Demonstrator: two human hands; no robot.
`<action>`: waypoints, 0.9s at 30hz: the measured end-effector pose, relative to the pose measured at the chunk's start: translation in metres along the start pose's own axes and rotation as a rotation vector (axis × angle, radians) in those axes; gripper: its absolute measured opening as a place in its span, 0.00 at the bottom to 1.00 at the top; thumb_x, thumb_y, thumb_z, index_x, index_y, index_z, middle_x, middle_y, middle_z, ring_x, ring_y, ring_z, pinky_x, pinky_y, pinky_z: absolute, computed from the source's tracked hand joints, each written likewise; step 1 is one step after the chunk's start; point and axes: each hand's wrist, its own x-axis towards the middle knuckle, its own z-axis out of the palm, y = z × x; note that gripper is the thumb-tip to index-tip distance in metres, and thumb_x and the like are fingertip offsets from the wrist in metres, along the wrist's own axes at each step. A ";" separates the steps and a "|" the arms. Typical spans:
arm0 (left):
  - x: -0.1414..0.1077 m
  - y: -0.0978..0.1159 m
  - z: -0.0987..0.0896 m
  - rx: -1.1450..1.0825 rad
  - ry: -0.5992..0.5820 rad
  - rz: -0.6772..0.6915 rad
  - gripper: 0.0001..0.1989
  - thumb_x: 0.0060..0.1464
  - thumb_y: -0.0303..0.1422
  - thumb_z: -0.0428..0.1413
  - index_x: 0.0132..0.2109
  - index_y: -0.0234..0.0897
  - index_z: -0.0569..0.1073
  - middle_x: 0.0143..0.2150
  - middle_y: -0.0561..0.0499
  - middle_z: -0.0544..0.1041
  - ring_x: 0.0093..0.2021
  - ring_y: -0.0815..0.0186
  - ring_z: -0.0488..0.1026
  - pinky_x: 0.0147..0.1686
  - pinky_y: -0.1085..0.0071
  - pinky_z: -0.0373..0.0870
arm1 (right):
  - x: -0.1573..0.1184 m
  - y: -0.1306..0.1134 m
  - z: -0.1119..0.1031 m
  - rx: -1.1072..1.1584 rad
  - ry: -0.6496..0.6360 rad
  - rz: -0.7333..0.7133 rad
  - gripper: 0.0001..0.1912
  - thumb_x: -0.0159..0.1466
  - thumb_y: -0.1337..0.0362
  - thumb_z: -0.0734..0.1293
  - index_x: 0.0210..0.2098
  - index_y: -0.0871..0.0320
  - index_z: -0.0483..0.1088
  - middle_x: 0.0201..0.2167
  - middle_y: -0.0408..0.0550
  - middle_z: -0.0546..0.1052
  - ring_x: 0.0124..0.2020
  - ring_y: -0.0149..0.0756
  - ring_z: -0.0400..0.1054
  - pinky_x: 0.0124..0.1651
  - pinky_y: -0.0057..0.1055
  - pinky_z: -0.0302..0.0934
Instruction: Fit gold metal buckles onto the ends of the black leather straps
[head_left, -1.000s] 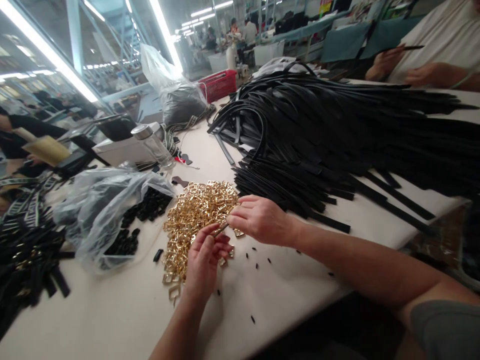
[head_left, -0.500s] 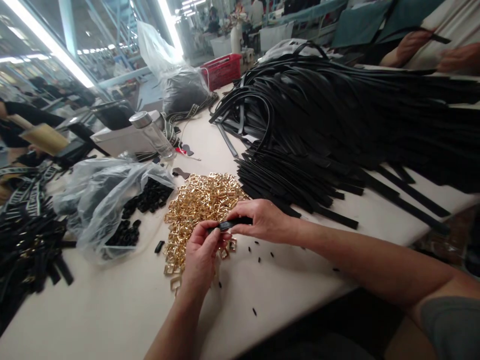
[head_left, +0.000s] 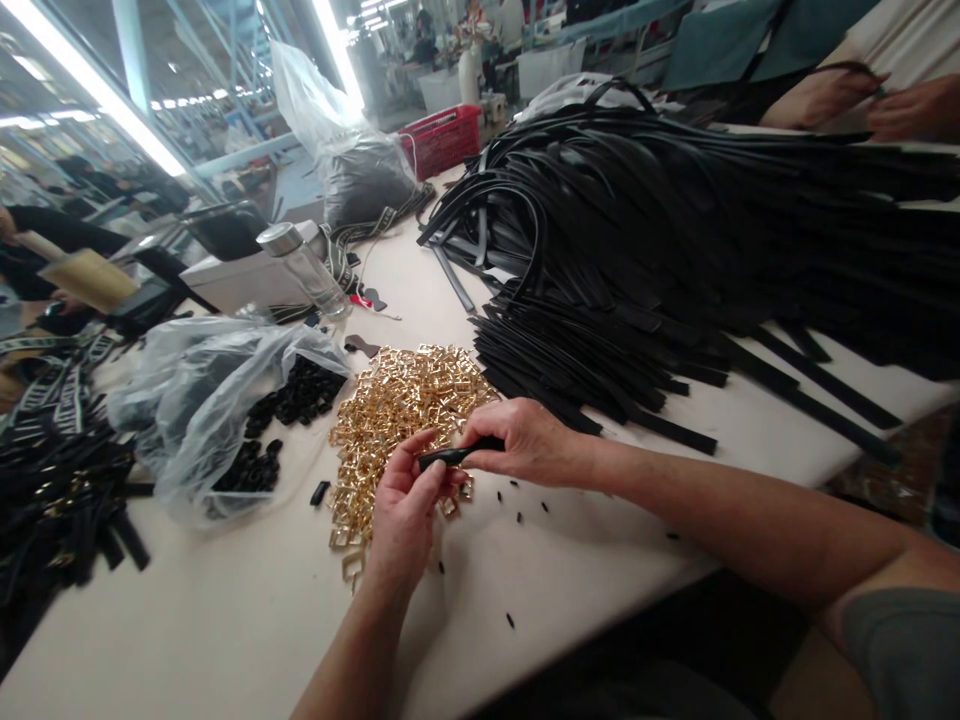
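Both of my hands are on one short black strap [head_left: 444,457], held above the edge of a heap of gold-coloured buckles [head_left: 409,395]. My left hand [head_left: 409,490] pinches its left end, thumb on top. From the right, my right hand [head_left: 517,440] grips the other end between thumb and fingers, hiding part of it. Whether a loop or buckle sits on the strap I cannot make out. Beyond my right hand lies a bundle of similar short black straps [head_left: 577,365]. Small black bits [head_left: 519,517] are scattered on the table below my hands.
Long black straps [head_left: 675,220] form a big pile at the right. Leftward lie a clear plastic bag [head_left: 195,400] with small black loops [head_left: 296,390], a glass bottle [head_left: 307,270] and finished-looking black straps [head_left: 60,500]. Behind is a red basket [head_left: 442,140]. A co-worker's hands [head_left: 862,100] hold a strap.
The strap between my hands has tilted and turned a little, and its left end now shows past my left fingers. My left fingers have loosened slightly. The co-worker's hands have come closer together.
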 end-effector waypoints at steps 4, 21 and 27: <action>0.000 0.000 -0.004 0.242 -0.072 0.096 0.14 0.51 0.36 0.63 0.45 0.37 0.76 0.36 0.48 0.79 0.32 0.66 0.76 0.33 0.72 0.73 | -0.001 -0.001 0.000 -0.079 -0.007 -0.041 0.04 0.61 0.66 0.68 0.33 0.61 0.75 0.30 0.46 0.77 0.31 0.30 0.68 0.34 0.25 0.55; -0.008 0.019 -0.016 0.484 -0.134 0.689 0.02 0.56 0.29 0.58 0.34 0.40 0.75 0.31 0.50 0.75 0.32 0.64 0.72 0.33 0.68 0.70 | 0.002 0.007 -0.014 -0.210 0.110 -0.071 0.06 0.62 0.63 0.68 0.35 0.59 0.75 0.31 0.45 0.77 0.32 0.30 0.69 0.35 0.26 0.55; -0.004 0.008 -0.020 0.391 -0.024 0.299 0.16 0.57 0.43 0.57 0.27 0.38 0.75 0.25 0.50 0.75 0.24 0.66 0.71 0.26 0.71 0.67 | 0.000 0.001 -0.016 -0.122 0.102 -0.167 0.06 0.61 0.63 0.69 0.37 0.58 0.75 0.32 0.44 0.78 0.32 0.30 0.70 0.35 0.25 0.58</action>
